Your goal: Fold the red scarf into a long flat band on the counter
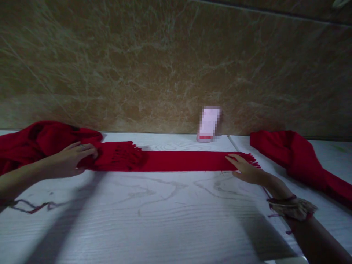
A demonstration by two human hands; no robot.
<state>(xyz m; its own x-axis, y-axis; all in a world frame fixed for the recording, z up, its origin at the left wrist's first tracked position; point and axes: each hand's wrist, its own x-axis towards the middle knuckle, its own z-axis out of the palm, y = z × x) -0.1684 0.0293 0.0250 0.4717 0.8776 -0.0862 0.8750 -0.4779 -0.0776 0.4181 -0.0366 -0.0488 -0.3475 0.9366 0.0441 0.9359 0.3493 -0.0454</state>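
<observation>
A red fringed scarf [184, 161] lies in a long flat strip across the white tabletop. Toward its left, a fringed end [123, 156] rests over the strip. My left hand [78, 157], with a ring on one finger, is closed on the red cloth left of that fringe, thumb at the near edge. My right hand [243, 168] lies on the strip's right end beside another fringe, its fingers stretched out and apart, gripping nothing. A bracelet with tassels circles my right wrist.
Bunched red cloth [52, 135] sits at the far left, and more folded red cloth [299, 154] at the right. A blurred pink phone-like object [209, 123] leans on the brown marbled wall [154, 66]. A seam runs through the white wood-grain table [154, 216] at the right.
</observation>
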